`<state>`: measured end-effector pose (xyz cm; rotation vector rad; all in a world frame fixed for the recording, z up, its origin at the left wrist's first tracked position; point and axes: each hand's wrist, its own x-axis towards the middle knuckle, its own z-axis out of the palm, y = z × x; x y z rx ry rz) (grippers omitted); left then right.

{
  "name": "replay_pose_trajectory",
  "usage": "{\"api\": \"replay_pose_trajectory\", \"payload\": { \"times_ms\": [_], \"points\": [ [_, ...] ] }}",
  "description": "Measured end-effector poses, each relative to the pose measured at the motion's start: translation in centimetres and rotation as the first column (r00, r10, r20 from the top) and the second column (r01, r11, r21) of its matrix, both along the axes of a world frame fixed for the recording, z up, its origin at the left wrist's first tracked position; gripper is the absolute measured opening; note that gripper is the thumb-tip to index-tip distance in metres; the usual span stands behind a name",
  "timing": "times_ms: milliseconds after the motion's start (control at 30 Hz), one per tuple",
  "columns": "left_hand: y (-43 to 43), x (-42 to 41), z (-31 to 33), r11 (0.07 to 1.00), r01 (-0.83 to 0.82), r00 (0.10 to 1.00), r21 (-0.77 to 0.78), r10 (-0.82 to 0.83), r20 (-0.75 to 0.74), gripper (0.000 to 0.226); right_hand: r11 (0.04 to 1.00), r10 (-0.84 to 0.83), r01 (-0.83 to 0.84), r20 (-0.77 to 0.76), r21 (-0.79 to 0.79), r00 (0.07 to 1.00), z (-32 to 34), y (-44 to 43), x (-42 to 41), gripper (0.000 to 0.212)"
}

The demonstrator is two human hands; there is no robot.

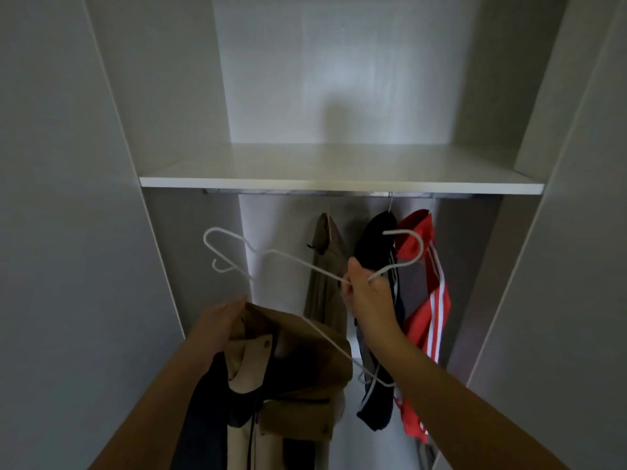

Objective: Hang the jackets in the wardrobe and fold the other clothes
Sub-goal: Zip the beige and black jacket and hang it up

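Head view. An open wardrobe (169, 96) is seen from the front, looking slightly down. A white shelf (339, 182) spans its width, and a metal rail (288, 191) runs directly beneath the shelf's front edge.

Three garments hang from the rail:
- a khaki garment (327, 266) near the centre;
- a navy jacket (376, 242) with white stripes to its right;
- a red jacket (424, 300) with white stripes just beside the navy one, nearest the right wall.

The right hand (368, 293) is raised in front of the navy jacket. Its fingers are curled round the neck of a white wire hanger (305, 266). The hanger's hook points up and to the right, clear of the rail. One shoulder arm reaches out to the left, and the other slants down past the right forearm.

The left hand (217, 323), lower and to the left, grasps a brown jacket (305, 351) at its collar edge. The jacket hangs below the hanger in front of the wardrobe opening. It is not on the rail. Its lighter lining and snap buttons are turned towards the camera.
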<state>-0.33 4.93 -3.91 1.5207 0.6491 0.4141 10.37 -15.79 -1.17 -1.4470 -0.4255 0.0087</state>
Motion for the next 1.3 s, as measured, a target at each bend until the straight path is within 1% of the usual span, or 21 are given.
{"api": "replay_pose_trajectory", "payload": {
  "times_ms": [67, 133, 167, 233, 300, 367, 467, 533, 600, 667, 733, 833, 933, 1000, 1067, 1100, 1167, 1200, 1233, 1267, 1300],
  "points": [
    [-1.6, -0.8, 0.1, 1.000, 0.012, 1.000, -0.017, -0.012, -0.008, 0.021, 0.993, -0.001, 0.007, -0.052, 0.115, 0.999, 2.1, -2.0, -1.8, 0.048],
    [-3.0, -1.3, 0.0, 1.000, 0.013, 1.000, -0.029, -0.014, -0.027, 0.028, 0.968, 0.049, -0.009, -0.153, 0.249, 0.987, 4.0, -3.4, -3.3, 0.044],
    [-3.7, -1.4, 0.1, 1.000, 0.012, 0.999, -0.029, -0.013, -0.047, 0.032, 0.950, 0.076, -0.017, -0.179, 0.311, 0.981, 4.8, -3.9, -4.0, 0.044],
    [-5.1, -1.4, 0.4, 0.999, 0.030, 0.997, -0.031, -0.033, -0.076, 0.037, 0.914, 0.114, -0.032, -0.181, 0.404, 0.977, 5.8, -4.5, -5.1, 0.046],
    [-6.3, -1.4, 1.2, 0.996, 0.062, 0.996, -0.062, -0.066, -0.065, 0.040, 0.896, 0.139, -0.049, -0.175, 0.441, 0.975, 5.6, -4.8, -5.8, 0.045],
    [-7.3, -1.7, 2.3, 0.989, 0.093, 0.995, -0.117, -0.095, -0.007, 0.039, 0.906, 0.159, -0.058, -0.209, 0.420, 0.965, 4.3, -5.2, -6.2, 0.042],
    [-7.8, -2.5, 4.3, 0.965, 0.138, 0.982, -0.224, -0.104, 0.159, 0.043, 0.941, 0.186, -0.091, -0.272, 0.327, 0.944, 1.0, -5.9, -6.5, 0.042],
    [-7.4, -3.0, 5.5, 0.947, 0.139, 0.971, -0.290, -0.073, 0.227, 0.041, 0.955, 0.207, -0.138, -0.258, 0.262, 0.944, -0.8, -6.4, -6.2, 0.045],
    [-7.1, -3.8, 6.8, 0.934, 0.161, 0.969, -0.320, -0.087, 0.232, 0.038, 0.962, 0.221, -0.185, -0.177, 0.199, 0.959, -1.7, -7.2, -5.5, 0.047],
    [-6.5, -4.4, 7.7, 0.925, 0.202, 0.965, -0.322, -0.132, 0.227, 0.042, 0.963, 0.251, -0.244, -0.049, 0.117, 0.967, -2.1, -8.2, -4.3, 0.045],
    [-5.8, -5.1, 8.5, 0.919, 0.254, 0.958, -0.302, -0.195, 0.211, 0.035, 0.955, 0.292, -0.293, 0.019, 0.042, 0.956, -2.5, -9.5, -3.2, 0.044],
    [-5.1, -5.8, 9.4, 0.916, 0.339, 0.938, -0.215, -0.313, 0.147, 0.034, 0.935, 0.353, -0.351, 0.063, -0.042, 0.933, -3.6, -10.7, -2.1, 0.050],
    [-4.9, -6.0, 10.1, 0.923, 0.372, 0.928, -0.099, -0.369, 0.050, 0.035, 0.930, 0.350, -0.337, 0.078, -0.146, 0.933, -4.4, -10.9, -1.9, 0.048],
    [-5.0, -6.3, 10.7, 0.923, 0.385, 0.923, 0.027, -0.384, -0.035, 0.042, 0.923, 0.334, -0.312, 0.066, -0.225, 0.940, -4.9, -10.9, -1.9, 0.046],
    [-4.6, -6.2, 10.9, 0.909, 0.371, 0.927, 0.188, -0.352, -0.127, 0.052, 0.882, 0.339, -0.293, 0.065, -0.370, 0.938, -6.1, -10.5, -1.6, 0.047],
    [-4.5, -6.2, 11.0, 0.892, 0.373, 0.927, 0.255, -0.343, -0.154, 0.054, 0.858, 0.315, -0.262, 0.049, -0.443, 0.948, -7.0, -10.2, -1.3, 0.050],
    [-4.4, -5.9, 11.3, 0.828, 0.396, 0.918, 0.397, -0.338, -0.210, 0.048, 0.842, 0.202, -0.206, -0.064, -0.499, 0.977, -7.6, -9.4, -1.1, 0.063],
    [-4.3, -5.6, 11.3, 0.790, 0.403, 0.915, 0.462, -0.329, -0.236, 0.044, 0.826, 0.196, -0.224, -0.110, -0.517, 0.974, -7.4, -9.2, -1.1, 0.070],
    [-4.3, -5.3, 11.2, 0.751, 0.411, 0.911, 0.517, -0.319, -0.260, 0.046, 0.789, 0.229, -0.261, -0.129, -0.556, 0.965, -7.2, -8.9, -1.1, 0.070],
    [-4.4, -5.0, 11.2, 0.714, 0.410, 0.912, 0.567, -0.307, -0.272, 0.051, 0.756, 0.263, -0.292, -0.136, -0.586, 0.955, -6.8, -8.5, -1.3, 0.067],
    [-4.5, -4.6, 11.1, 0.681, 0.396, 0.918, 0.616, -0.296, -0.263, 0.053, 0.744, 0.298, -0.317, -0.132, -0.589, 0.945, -6.3, -8.2, -1.6, 0.063]
  ]
}}
